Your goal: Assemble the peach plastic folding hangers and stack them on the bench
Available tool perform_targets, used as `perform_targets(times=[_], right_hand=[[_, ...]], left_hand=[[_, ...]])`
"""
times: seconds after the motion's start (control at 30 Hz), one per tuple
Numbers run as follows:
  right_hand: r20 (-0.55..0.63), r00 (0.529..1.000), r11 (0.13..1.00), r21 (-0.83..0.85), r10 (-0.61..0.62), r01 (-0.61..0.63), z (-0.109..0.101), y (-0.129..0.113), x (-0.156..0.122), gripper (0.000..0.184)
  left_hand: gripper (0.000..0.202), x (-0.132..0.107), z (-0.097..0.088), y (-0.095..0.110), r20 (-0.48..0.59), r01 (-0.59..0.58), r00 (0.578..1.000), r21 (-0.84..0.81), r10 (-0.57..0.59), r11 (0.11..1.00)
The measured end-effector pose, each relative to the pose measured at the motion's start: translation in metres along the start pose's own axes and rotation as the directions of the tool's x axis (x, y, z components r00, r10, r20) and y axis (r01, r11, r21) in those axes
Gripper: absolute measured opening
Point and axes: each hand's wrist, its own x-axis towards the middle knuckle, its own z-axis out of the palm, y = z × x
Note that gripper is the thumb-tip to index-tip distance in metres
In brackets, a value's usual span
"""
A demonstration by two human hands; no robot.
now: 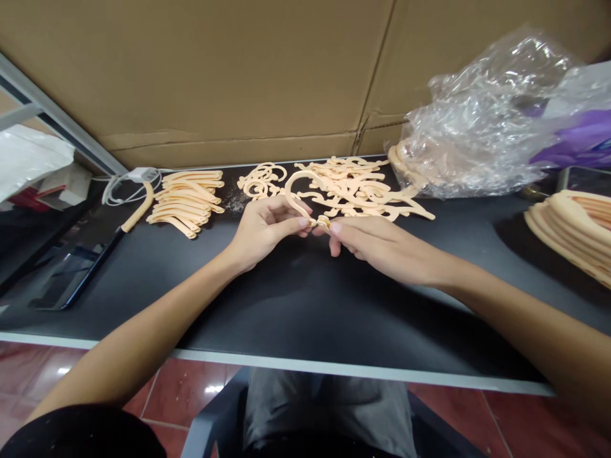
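My left hand [267, 229] is closed round a curved peach-coloured foam piece [296, 198], whose hooked end arcs up above the fingers. My right hand [377, 245] pinches the other end of that same piece near the middle of the black table [296, 305]. Just behind both hands lies a loose heap of similar curly foam pieces [356, 186]. To the left sits a neat stack of curved foam strips [187, 200], and a small cluster of hooked pieces [261, 180] lies between the stack and the heap.
A crumpled clear plastic bag [482, 121] with more foam pieces sits at the back right, a purple bag [580, 140] beside it. Stacked foam sheets [573, 232] lie at the right edge. A phone [79, 270] and white charger cable [126, 181] rest at left. Cardboard [238, 76] walls the back.
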Motion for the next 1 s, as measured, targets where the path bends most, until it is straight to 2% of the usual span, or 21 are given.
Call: perform_targets(times=[0.23,0.47,0.67,0.87,1.0], right_hand=[[-0.049,0.996,0.996,-0.052,-0.079,0.077,0.0011,0.0066,0.0034,0.034],[-0.095,0.995,0.992,-0.126,-0.022,0.010,0.0010,0.0079,0.0025,0.033],[-0.050,0.999,0.995,-0.095,-0.013,0.008,-0.0018,0.0077,0.0028,0.035],[-0.046,0.999,0.992,-0.125,0.025,-0.031,-0.0053,0.0076,0.0023,0.035],[-0.018,0.999,0.991,-0.131,0.036,-0.038,-0.0069,0.0072,0.0013,0.033]], left_hand=[[0.019,0.0001,0.0002,0.0019,0.012,-0.029,1.000,-0.016,0.029,0.999],[0.016,0.0004,-0.0006,0.0070,0.014,-0.087,0.996,0.071,0.086,0.994],[0.014,-0.0015,-0.0002,0.0083,0.095,-0.097,0.992,0.182,0.081,0.978],[0.016,-0.0019,-0.0004,0.0088,0.051,-0.126,0.992,0.209,0.118,0.970],[0.011,-0.0027,0.0016,0.0089,0.070,-0.151,0.988,0.221,0.138,0.963]])
